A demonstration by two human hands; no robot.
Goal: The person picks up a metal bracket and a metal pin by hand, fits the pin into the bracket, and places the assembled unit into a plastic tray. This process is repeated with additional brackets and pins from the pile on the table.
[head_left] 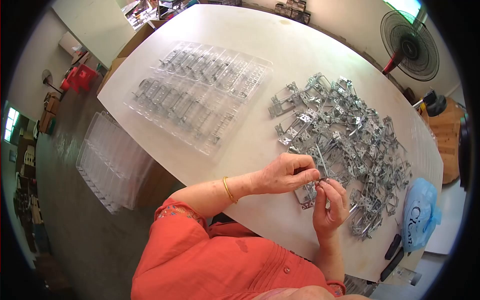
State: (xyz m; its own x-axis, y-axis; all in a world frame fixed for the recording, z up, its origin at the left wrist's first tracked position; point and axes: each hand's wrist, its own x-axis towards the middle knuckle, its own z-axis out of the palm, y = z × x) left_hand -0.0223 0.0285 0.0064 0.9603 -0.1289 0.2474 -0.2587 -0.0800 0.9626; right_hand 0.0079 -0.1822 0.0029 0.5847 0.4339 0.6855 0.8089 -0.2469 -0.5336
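Observation:
My left hand (285, 173) and my right hand (330, 202) meet over the near edge of the white table (300, 55). Together they pinch one metal bracket (306, 192), the fingertips of both closed on its upper end. Just beyond the hands lies a large pile of the same grey stamped metal brackets (345, 135). At the far left of the table lies a clear plastic tray (200, 92) with several brackets set in its compartments. A gold bangle sits on my left wrist.
A stack of clear empty trays (107, 160) stands on the floor left of the table. A blue plastic bag (419, 214) and dark tools (394, 256) lie at the table's right end. A standing fan (409, 46) is at the far right.

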